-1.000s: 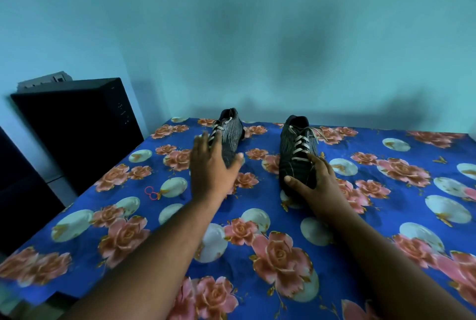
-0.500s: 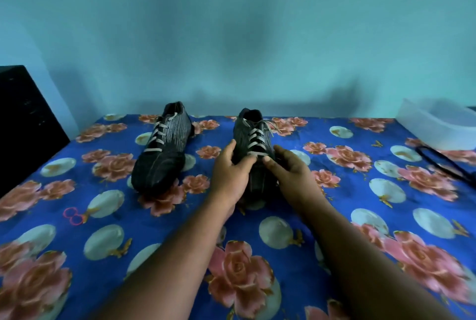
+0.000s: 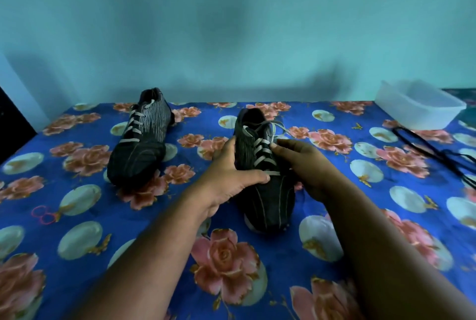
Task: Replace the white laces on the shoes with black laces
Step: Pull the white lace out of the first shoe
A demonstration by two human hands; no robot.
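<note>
- Head view: right shoe [image 3: 262, 172] upright on flower-print table [image 3: 77, 216], toe toward camera, white laces [image 3: 260, 151] threaded through all eyelets, loose ends trailing near collar.
- Left hand [image 3: 226, 178] gripping shoe's left flank, thumb laid across lowest lace row, fingers [image 3: 230, 145] curled along the side.
- Right hand [image 3: 304, 162] against shoe's right flank, fingertips at mid lacing; pinching a lace or merely touching it: cannot tell.
- Second shoe [image 3: 140, 139] to the left, well apart, white-laced, untouched.
- Black laces [image 3: 435, 154] lying at right edge of table, just in front of clear plastic tub [image 3: 419, 105]; out of easy reach.
- Small pink rings [image 3: 42, 215] at left, irrelevant.
- Judgement: unlacing not yet begun. Risks: knot tightening if pulled from wrong strand; shoe sliding on cloth if left grip slackens; black laces tangled, liable to snag when fetched.
- Versus half a second earlier: both hands on same shoe as then; left thumb now lower, over the toe-side lace; right fingertips shifted onto the lacing. Versus a second earlier: left hand moved over from the other shoe.
</note>
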